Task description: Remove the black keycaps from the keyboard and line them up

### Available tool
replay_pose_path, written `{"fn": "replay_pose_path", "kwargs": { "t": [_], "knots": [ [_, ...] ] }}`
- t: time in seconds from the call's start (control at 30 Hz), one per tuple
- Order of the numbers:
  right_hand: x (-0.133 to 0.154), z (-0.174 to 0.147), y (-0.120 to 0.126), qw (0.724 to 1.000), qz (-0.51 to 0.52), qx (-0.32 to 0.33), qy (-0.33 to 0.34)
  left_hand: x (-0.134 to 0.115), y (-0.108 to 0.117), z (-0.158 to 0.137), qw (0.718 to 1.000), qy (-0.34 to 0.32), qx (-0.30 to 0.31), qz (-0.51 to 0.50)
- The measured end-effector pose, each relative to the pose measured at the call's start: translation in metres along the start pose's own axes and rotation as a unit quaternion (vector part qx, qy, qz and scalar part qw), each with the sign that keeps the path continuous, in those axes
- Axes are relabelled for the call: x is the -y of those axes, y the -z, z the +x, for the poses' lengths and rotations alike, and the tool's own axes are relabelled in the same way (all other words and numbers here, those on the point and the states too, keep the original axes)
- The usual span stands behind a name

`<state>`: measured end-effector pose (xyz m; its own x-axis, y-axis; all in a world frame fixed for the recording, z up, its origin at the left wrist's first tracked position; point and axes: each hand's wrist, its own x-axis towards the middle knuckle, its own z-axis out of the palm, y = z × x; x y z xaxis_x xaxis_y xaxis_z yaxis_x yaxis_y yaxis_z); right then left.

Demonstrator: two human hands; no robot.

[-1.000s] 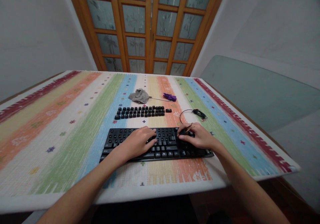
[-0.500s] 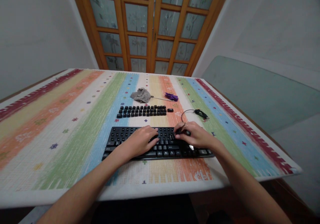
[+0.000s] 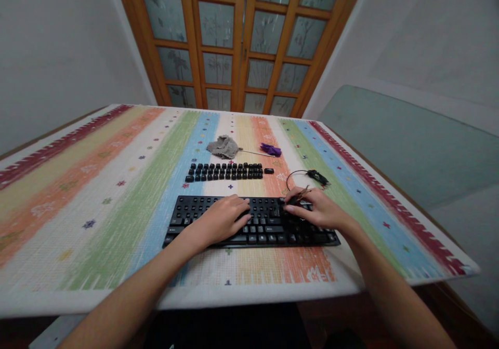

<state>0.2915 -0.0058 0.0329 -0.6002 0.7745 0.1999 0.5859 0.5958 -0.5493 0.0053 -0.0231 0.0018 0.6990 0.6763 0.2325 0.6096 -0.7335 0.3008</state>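
Observation:
A black keyboard (image 3: 234,239) lies at the table's front, with many of its upper keycaps off and bare key posts showing. My left hand (image 3: 228,216) rests over its middle, fingers stretched out and thumb apart, holding nothing I can see. Above the keyboard's right part, my right hand (image 3: 315,209) is pinched around a small, thin brownish tool (image 3: 301,195); its exact kind is unclear. Behind the keyboard, loose black keycaps (image 3: 226,171) are laid in rows, with one wider keycap (image 3: 268,171) at their right end.
A crumpled grey cloth (image 3: 223,147) and a purple bundle (image 3: 270,149) lie farther back, a thin rod between them. The keyboard's coiled black cable (image 3: 317,177) sits at the right. A striped cloth (image 3: 128,209) covers the table. Wooden glazed doors (image 3: 239,53) stand behind.
My right hand has moved a little to the right over the keyboard, and the thin tool in it shows more. My left hand stays in place on the keyboard. The view has shifted slightly.

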Motion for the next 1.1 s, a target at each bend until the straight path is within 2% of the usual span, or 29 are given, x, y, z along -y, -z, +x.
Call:
{"fn": "replay_pose_path", "kwargs": {
  "t": [0.37, 0.5, 0.9, 1.1],
  "knots": [
    [-0.011, -0.014, -0.006, 0.993, 0.104, -0.021, -0.051, 0.001, -0.002, -0.001, 1.000, 0.004, -0.012, -0.008],
    [-0.010, -0.016, -0.009, 0.994, 0.107, -0.018, -0.032, 0.001, -0.002, -0.001, 1.000, 0.002, -0.008, -0.005],
    [-0.001, 0.003, -0.010, 0.999, 0.028, -0.007, 0.028, 0.000, -0.001, 0.000, 1.000, 0.007, -0.004, -0.001],
    [-0.006, 0.009, -0.008, 0.997, 0.074, 0.011, 0.031, -0.001, 0.000, 0.001, 1.000, 0.005, -0.006, 0.003]
  ]
}}
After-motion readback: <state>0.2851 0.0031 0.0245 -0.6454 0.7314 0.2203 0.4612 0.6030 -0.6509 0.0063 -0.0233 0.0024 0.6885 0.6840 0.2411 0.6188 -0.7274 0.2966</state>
